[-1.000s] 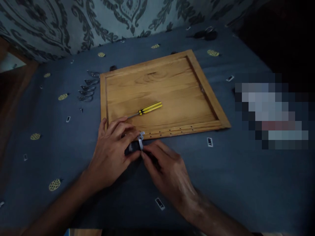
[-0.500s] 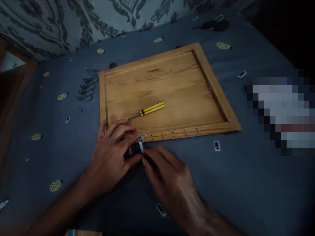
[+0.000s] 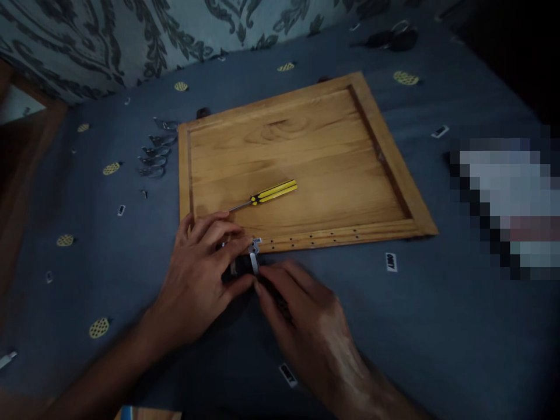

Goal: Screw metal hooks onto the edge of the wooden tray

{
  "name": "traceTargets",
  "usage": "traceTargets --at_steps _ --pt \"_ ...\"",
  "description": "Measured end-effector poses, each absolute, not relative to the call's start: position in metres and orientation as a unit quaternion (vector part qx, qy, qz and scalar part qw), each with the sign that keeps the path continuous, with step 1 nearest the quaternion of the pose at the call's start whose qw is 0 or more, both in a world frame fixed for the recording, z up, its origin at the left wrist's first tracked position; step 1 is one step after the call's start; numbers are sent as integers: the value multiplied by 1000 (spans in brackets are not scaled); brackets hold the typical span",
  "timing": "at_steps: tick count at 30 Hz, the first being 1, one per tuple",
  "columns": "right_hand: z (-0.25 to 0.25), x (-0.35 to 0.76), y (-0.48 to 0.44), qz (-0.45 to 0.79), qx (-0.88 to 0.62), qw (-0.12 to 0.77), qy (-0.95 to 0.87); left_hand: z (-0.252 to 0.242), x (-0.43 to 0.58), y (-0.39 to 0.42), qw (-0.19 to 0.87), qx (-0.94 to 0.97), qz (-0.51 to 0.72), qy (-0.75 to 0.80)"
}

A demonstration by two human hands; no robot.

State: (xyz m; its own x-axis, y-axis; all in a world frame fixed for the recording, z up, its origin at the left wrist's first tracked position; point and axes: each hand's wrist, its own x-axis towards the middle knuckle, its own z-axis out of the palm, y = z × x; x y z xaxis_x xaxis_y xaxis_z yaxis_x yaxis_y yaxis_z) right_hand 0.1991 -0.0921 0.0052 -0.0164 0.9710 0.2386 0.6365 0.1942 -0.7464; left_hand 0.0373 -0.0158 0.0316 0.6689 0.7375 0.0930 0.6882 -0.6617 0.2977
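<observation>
A framed wooden board point(image 3: 289, 151) lies on the blue cloth, with a row of small dark holes along its near edge. At that edge, left of the holes, a small metal hook point(image 3: 254, 254) stands against the wood. My left hand point(image 3: 199, 265) rests over the board's near-left corner, its fingers and thumb closed around the hook. My right hand point(image 3: 301, 303) is pinched just beside the hook's lower end; what its fingers hold is dark and mostly hidden. On the board lies a screwdriver point(image 3: 273, 192) with a yellow and black handle, its shaft tip close to my left fingers.
Several more metal hooks point(image 3: 153, 154) lie in a column left of the board, with a small screw point(image 3: 144, 193) below them. Scissors point(image 3: 391, 39) with dark handles lie at the back right. A blurred-out pale object point(image 3: 503, 192) sits at the right.
The view has shifted slightly, so the board and cloth appear a little farther right. Both hands keep their places at the hook.
</observation>
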Motion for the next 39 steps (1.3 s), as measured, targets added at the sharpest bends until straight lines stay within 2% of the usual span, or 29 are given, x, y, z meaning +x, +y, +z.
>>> traceTargets --at_steps 4,11,17,28,39 --pt "6 204 -90 204 -603 378 -672 31 38 -16 119 903 100 401" --pt "-1 210 -86 84 -577 375 -721 33 38 -18 124 896 85 417" --pt "-13 206 -86 62 -579 323 -746 32 38 -18 124 897 94 414" --pt "-7 208 -83 39 -552 288 -781 30 38 -17 104 898 93 417" --pt "-3 206 -82 14 -559 271 -784 35 27 -17 141 890 121 416"
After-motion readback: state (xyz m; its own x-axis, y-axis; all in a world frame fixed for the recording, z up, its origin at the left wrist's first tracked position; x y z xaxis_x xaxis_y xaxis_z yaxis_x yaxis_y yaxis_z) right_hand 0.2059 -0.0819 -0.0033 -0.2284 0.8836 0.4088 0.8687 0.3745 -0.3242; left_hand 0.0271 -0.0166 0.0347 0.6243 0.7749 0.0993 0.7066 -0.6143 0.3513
